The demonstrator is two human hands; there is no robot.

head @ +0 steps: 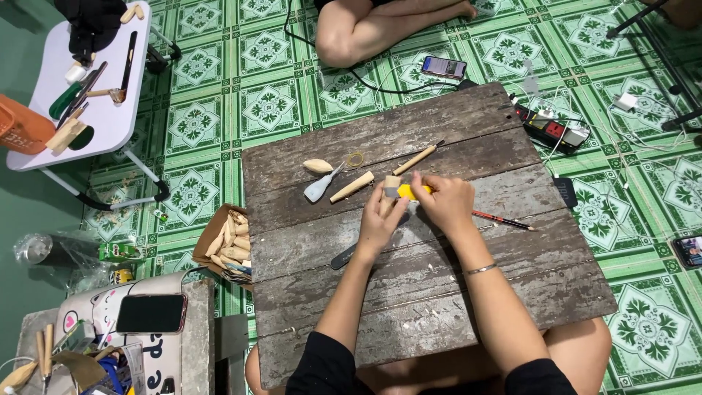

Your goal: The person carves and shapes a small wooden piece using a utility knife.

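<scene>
— Wooden block (392,184), small and pale, sits at the middle of the plank worktop (439,292), pinched by the left hand (382,222); the right hand (447,202) presses a yellow tool (406,192) against it.

— How do the fingers stand?

— Both sets curl tight: the left ones clamp the block, the right ones close on the yellow tool; thumbs nearly touch.

— What might go wrong?

— I judge a slip the main risk; the hands sit so close that a tool skidding off the small block would meet the left fingers; the block could also twist out of so narrow a pinch. The red pencil (503,219) lies just right of the right wrist and might be knocked; the dark handle (344,257) lies under the left wrist.

— And what can't you make out?

— The tool's working end is hidden by the hands, so blade or not, I cannot tell; the block's shape is mostly covered; the knees are cut off at the near edge; another person at the far side shows only legs (365,29).
</scene>
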